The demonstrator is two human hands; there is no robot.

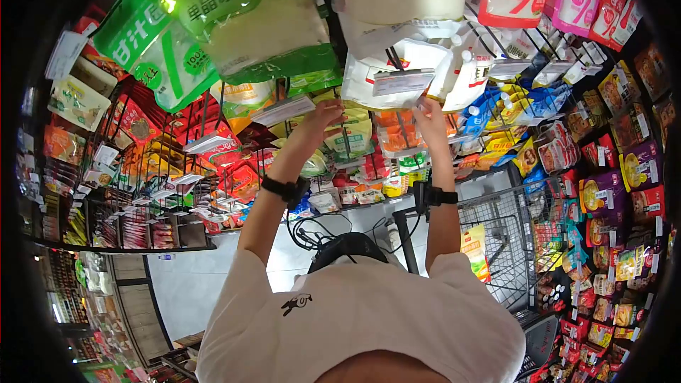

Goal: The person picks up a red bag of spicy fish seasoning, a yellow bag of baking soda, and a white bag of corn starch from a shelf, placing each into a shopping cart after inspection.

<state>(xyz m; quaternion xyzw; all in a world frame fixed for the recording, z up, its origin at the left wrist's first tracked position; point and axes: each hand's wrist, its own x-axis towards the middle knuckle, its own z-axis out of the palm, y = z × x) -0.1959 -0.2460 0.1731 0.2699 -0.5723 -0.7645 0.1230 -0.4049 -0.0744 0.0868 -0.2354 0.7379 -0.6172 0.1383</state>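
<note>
A white bag (389, 89) with red print hangs in front of me on the rack, its lower edge between my hands. At that edge's left corner is my left hand (320, 123), fingers curved and apart with nothing in them, beside a yellow-green packet (352, 136). My right hand (431, 122) has its fingers drawn together at the bag's lower right corner. A price tag (403, 82) on a hook overlaps the bag's front. Above my left hand hangs a large green bag (280, 32). Black bands circle both wrists.
A wire cart (500, 237) stands at my right with a yellow-green packet (476, 250) inside. Racks of packets curve around both sides, with hooks and price tags (282, 110) jutting out. A dark device with cables (349, 247) is close before my body.
</note>
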